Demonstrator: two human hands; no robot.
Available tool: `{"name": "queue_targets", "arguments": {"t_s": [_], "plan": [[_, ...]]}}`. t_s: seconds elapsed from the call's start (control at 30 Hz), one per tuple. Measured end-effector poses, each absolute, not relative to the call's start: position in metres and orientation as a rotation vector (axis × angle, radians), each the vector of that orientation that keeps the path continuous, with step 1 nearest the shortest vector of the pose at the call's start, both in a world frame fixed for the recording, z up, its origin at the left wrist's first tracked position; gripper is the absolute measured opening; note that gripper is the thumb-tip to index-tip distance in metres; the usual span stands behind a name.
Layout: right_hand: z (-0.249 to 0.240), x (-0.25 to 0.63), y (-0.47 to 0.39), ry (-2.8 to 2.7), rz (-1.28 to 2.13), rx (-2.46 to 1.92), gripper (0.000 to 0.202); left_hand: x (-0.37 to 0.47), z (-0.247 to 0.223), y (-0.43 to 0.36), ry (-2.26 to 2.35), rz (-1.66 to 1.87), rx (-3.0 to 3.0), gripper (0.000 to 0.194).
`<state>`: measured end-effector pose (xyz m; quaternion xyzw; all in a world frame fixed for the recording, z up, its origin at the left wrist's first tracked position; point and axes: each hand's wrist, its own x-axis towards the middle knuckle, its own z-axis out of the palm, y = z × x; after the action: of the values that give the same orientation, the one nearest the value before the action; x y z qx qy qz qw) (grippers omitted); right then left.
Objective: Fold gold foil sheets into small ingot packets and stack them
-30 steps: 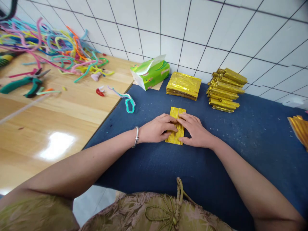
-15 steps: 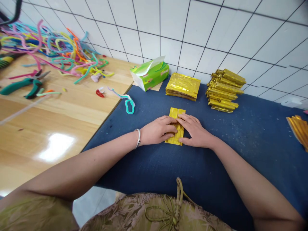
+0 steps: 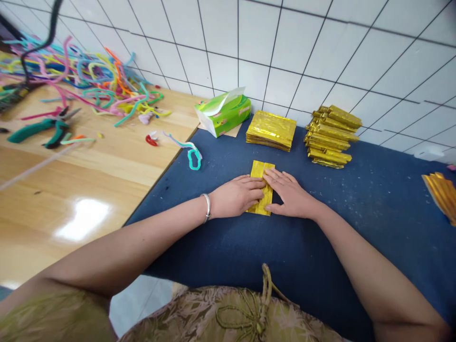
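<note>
A folded gold foil sheet [image 3: 262, 167] lies flat on the dark blue cloth [image 3: 228, 247], its two side flaps meeting along a lengthwise seam. My left hand [image 3: 237, 195], with a silver bangle at the wrist, rests on its left part, fingers lying flat across the foil. From the right, my right hand [image 3: 290, 194] touches the foil's right side, fingers stretched out and thumb apart near the lower right edge. Behind the hands sits a stack of flat gold sheets [image 3: 271, 130]. Parts of the foil are hidden under my fingers.
Folded gold strips [image 3: 333, 137] are piled at the back right, and more [image 3: 440, 197] lie at the far right. A green tissue pack [image 3: 224, 114] stands by the tiled wall. Green-handled pliers [image 3: 33, 130] and colourful pipe cleaners [image 3: 103, 80] lie on the wooden table [image 3: 117, 166].
My left hand's fingers have shifted slightly right and up over the foil and lie closer to my right hand. The camera view has shifted a little.
</note>
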<state>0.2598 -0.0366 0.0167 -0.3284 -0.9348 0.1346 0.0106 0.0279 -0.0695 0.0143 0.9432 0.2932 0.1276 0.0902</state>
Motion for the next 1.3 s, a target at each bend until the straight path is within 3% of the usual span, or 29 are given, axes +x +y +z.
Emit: {"name": "queue_targets", "arguments": {"t_s": [0.13, 0.8, 1.1, 1.3], "plan": [[0.016, 0.264, -0.031, -2.927, 0.395, -1.038, 0.091, 0.028, 0.016, -0.070, 0.854, 0.375, 2.827, 0.027], [0.002, 0.272, 0.012, -2.538, 0.150, -1.373, 0.054, 0.034, 0.004, -0.025, 0.702, 0.432, 2.839, 0.026], [0.012, 0.258, 0.014, -2.576, 0.341, -1.078, 0.052, 0.041, 0.002, -0.019, 0.654, 0.572, 2.826, 0.023], [0.000, 0.252, 0.038, -2.745, 0.264, -1.059, 0.050, 0.039, 0.003, -0.018, 0.656, 0.556, 2.855, 0.025]]}}
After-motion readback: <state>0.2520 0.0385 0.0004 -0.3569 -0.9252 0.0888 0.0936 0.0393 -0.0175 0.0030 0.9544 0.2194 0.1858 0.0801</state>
